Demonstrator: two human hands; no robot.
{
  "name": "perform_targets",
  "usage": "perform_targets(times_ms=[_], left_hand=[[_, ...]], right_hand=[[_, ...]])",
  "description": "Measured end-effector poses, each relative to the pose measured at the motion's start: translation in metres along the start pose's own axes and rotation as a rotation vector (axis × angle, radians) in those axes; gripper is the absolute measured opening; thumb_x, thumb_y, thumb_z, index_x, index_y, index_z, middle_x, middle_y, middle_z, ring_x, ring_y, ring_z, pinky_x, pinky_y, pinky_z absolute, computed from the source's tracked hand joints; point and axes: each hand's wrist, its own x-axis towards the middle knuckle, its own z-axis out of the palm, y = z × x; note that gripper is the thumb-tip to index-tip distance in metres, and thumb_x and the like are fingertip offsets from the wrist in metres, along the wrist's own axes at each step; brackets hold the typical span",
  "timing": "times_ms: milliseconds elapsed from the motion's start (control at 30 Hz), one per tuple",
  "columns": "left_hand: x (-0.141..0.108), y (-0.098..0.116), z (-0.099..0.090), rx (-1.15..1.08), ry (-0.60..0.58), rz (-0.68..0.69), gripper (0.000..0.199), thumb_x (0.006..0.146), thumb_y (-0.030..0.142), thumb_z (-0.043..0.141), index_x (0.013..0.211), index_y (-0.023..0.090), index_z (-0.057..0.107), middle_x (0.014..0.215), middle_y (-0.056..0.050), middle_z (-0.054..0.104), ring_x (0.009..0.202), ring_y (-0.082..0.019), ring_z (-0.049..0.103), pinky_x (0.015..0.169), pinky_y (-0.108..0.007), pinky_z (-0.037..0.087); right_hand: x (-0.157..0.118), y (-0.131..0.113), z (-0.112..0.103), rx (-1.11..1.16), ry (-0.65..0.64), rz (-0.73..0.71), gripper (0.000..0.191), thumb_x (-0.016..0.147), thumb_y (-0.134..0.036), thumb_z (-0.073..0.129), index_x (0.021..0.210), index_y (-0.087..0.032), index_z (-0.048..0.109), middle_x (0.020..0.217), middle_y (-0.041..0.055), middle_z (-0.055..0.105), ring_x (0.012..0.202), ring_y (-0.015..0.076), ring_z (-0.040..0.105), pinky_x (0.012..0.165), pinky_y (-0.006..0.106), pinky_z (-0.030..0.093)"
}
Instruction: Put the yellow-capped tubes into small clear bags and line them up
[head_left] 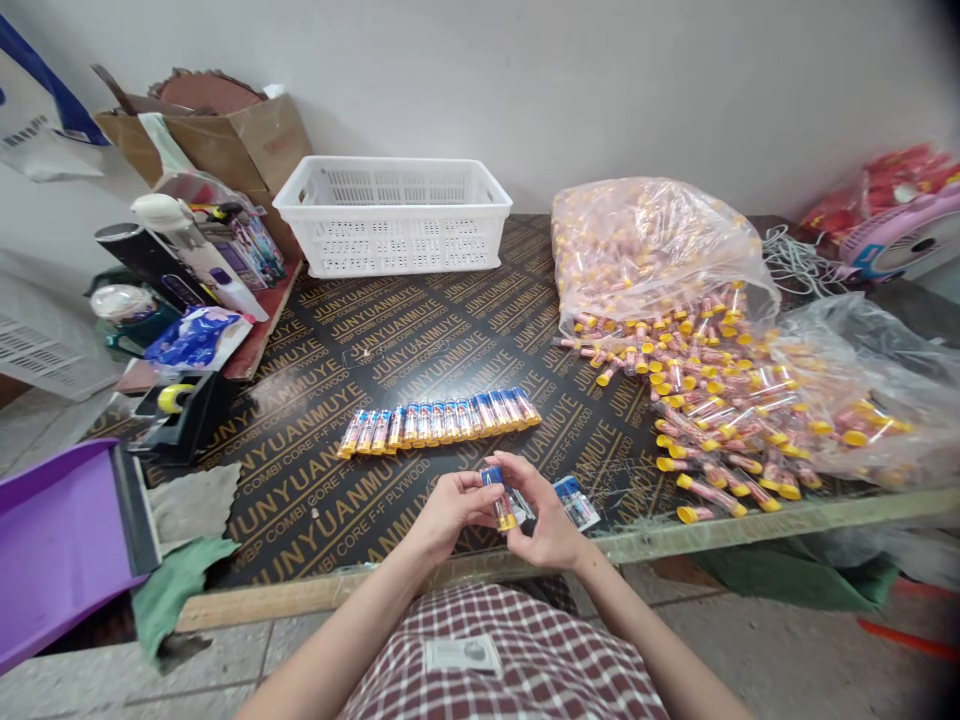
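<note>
While both hands [450, 515] [549, 525] hold a tube [504, 512], fingers [486, 496] cross it; part is hidden.

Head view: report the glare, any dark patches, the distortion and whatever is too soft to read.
Head view: bright glare streaks the plastic bag, with a paler sheen on the tabletop's left side; head view: the upper right corner darkens; head view: the purple dustpan looks stretched near the edge; head view: small print on the held tube is unreadable.
</note>
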Motion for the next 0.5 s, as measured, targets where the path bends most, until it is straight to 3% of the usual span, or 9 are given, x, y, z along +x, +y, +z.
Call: perform_targets(times_ms=[500], left_hand=[[-0.0051, 0.0012, 0.0053, -0.011, 0.019, -0.005, 0.036, 0.058, 0.035, 0.08, 0.077, 0.007, 0.068, 0.068, -0.007, 0.066, 0.058, -0.013, 0.06, 0.057, -0.023, 0.047]], right_hand=[[0.0, -0.0014, 0.0022, 0.097, 0.025, -0.008, 0.088, 0.058, -0.001, 0.048, 0.139, -0.026, 0.024, 0.136, 0.0088, 0.043, 0.125, 0.0238, 0.044, 0.107, 0.042, 0.037]])
